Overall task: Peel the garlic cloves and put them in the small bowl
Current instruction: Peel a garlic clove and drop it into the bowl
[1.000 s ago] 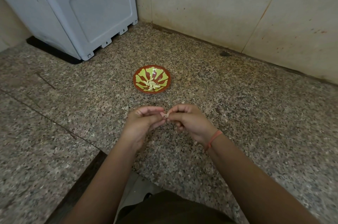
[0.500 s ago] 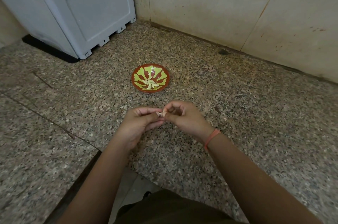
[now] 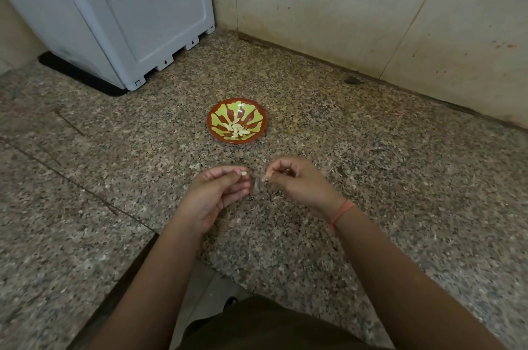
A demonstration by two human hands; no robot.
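Clove point(image 3: 243, 173), one, in left hand point(image 3: 217, 194) pinch grip; right hand point(image 3: 300, 186) grip curled, contents unclear.

The hands, pinched together a moment ago, have parted: the left hand point(image 3: 220, 192) keeps the small pale peeled garlic clove point(image 3: 243, 173), and the right hand point(image 3: 297, 181) has drawn away, fingers curled.

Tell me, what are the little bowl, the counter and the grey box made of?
Bowl: probably glazed ceramic, since its red and green paint shines. Counter: stone, likely granite, going by its speckled grains. Box: looks like matte grey moulded plastic, with smooth pressed panels.
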